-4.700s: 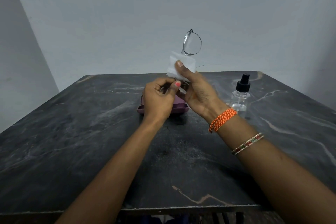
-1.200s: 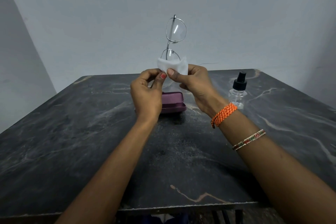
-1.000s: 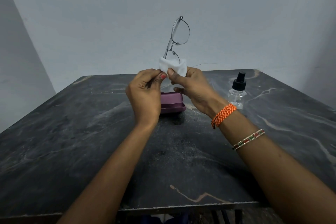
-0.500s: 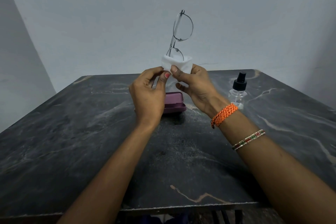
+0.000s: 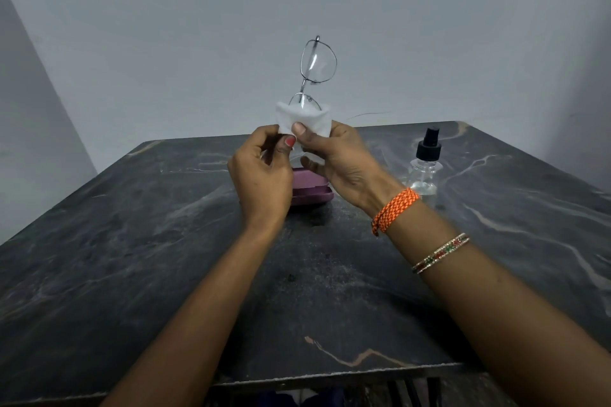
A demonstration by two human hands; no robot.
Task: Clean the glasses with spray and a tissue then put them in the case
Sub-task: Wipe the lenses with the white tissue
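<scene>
Pinched between both hands, left hand (image 5: 263, 175) and right hand (image 5: 344, 165), the white tissue (image 5: 305, 120) is wrapped round the lower lens of the thin metal-framed glasses (image 5: 318, 61) at frame centre. Wiping appears under way; the closed purple case (image 5: 310, 190) is not yet opened, and the clear spray bottle (image 5: 424, 165) stands aside right.

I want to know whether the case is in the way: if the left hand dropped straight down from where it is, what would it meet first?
Probably the purple case, which lies on the table just under and behind the left hand. Depth is unclear from this one view, so it might land on bare table just in front of the case.
</scene>
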